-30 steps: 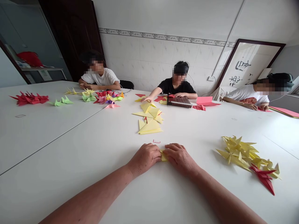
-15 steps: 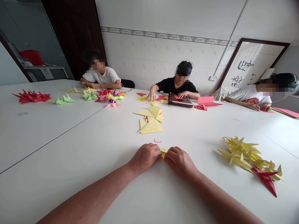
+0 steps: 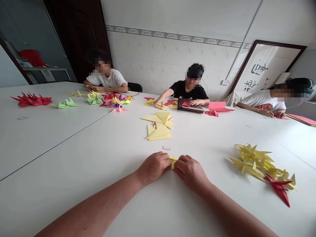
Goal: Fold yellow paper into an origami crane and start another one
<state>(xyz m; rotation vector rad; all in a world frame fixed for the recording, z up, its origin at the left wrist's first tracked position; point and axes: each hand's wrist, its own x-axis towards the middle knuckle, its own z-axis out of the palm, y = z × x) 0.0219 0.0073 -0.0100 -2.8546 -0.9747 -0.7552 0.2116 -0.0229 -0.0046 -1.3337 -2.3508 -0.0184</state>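
Observation:
Between my two hands, near the middle of the white table (image 3: 98,184), is a small folded yellow paper (image 3: 173,162). My left hand (image 3: 154,168) is closed on its left side, with the fingers bent. On the right side my right hand (image 3: 191,171) pinches the same paper. Most of the paper is hidden behind the fingers. Just beyond it lies a small red outline mark (image 3: 166,148) on the tabletop. Farther off is a pile of flat yellow folded papers (image 3: 160,133) with bits of red among them.
Yellow paper cranes (image 3: 254,161) and a red crane (image 3: 278,188) lie at the right. Red cranes (image 3: 32,99), green cranes (image 3: 65,104) and mixed-colour cranes (image 3: 118,101) sit far left. Three people sit across, one beside a paper cutter (image 3: 190,106).
My hands have barely moved around the yellow paper. Across the table, the middle person's hand has shifted slightly left, with a yellow paper under it.

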